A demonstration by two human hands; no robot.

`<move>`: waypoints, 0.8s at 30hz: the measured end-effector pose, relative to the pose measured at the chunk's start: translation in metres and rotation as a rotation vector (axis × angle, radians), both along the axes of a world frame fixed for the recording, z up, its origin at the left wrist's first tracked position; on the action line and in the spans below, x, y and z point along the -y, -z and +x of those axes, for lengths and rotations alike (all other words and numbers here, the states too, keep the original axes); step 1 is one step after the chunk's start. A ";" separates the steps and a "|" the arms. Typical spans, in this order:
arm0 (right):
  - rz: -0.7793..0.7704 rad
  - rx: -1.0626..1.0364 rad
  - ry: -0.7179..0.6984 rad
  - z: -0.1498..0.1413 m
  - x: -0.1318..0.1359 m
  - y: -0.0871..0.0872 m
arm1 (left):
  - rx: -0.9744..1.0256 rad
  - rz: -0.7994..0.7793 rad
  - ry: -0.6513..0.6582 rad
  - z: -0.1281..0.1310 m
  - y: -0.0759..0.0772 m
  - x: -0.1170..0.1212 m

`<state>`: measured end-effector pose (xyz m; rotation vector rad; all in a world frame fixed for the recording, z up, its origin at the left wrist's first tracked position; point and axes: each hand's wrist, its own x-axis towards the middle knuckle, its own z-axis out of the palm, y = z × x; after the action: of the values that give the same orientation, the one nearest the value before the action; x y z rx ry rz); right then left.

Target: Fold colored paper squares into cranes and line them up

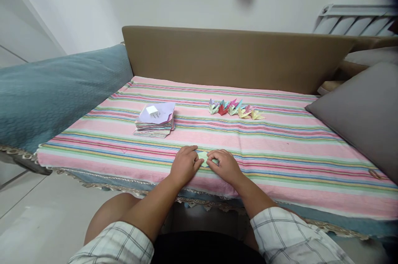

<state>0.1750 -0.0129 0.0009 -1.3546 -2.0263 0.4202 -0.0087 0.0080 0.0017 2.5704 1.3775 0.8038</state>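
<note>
just below the frame's centre, a green paper (pixel 202 156) is lying on a striped cloth (pixel 273 143); the right hand (pixel 226 166) is pinching it, the left hand (pixel 184 165) is touching its left edge, whether gripping i can't tell.

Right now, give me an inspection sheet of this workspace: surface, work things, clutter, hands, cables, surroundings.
Surface: striped cloth, lightly creased.
Work things: green paper between the hands; folded paper pieces grouped beyond; paper stack toward the left.
Clutter: white plug adapter on the stack; small brown object at right, unclear what.
Hands: left hand and right hand, both touching the green paper.
Cables: nothing seen.
Surroundings: blue armrest left, brown backrest behind, grey cushion right.
</note>
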 end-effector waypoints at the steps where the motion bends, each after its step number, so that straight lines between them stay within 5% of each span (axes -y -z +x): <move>1: 0.002 0.001 0.005 0.000 0.000 0.000 | 0.001 -0.006 -0.003 0.000 0.000 0.000; 24: 0.027 0.002 -0.057 0.009 -0.001 0.007 | -0.084 0.006 -0.012 0.004 0.002 0.002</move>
<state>0.1839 -0.0114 -0.0066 -1.2843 -2.0686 0.4157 -0.0049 0.0059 -0.0002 2.6319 1.4164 0.7100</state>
